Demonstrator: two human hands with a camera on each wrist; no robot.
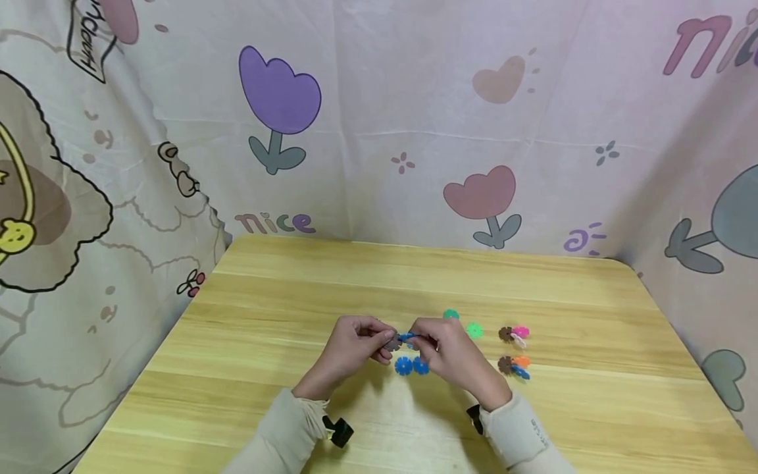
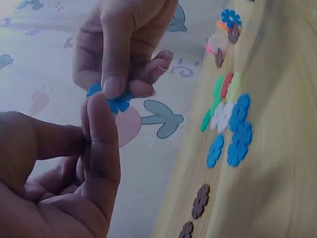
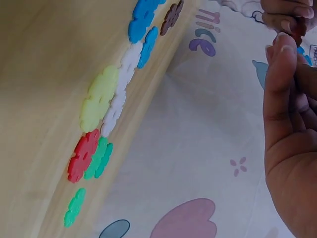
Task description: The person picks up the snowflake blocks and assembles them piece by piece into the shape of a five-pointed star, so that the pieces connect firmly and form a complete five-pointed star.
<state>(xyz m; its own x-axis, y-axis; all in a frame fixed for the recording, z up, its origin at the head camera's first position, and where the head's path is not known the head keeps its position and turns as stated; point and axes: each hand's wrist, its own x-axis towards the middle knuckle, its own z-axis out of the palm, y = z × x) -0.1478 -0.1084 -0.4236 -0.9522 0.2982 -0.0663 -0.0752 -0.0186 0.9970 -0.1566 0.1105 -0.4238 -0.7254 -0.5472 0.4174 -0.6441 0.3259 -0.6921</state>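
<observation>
Both hands meet over the wooden table, each pinching a small notched plastic disc. Between thumb and fingertips my left hand [image 1: 353, 345] holds a brown notched disc [image 1: 393, 342], its edge facing the other hand. My right hand [image 1: 454, 350] grips a blue notched disc [image 2: 119, 105] by thumb and forefinger, right at the brown one. In the right wrist view the brown disc shows partly behind the right fingertips. Just below the hands lie blue discs [image 1: 404, 366] on the table. The fingers hide where the two held discs meet.
Two joined clusters lie at the right: one brown, pink and white [image 1: 519, 332], one brown, orange and blue [image 1: 520, 362]. Green discs [image 1: 474, 330] sit beyond the right hand. White [image 3: 115, 106], yellow [image 3: 99, 99], red [image 3: 83, 156] and brown discs [image 2: 200, 202] lie on the table [image 1: 266, 289]. A printed curtain [image 1: 379, 99] hangs behind.
</observation>
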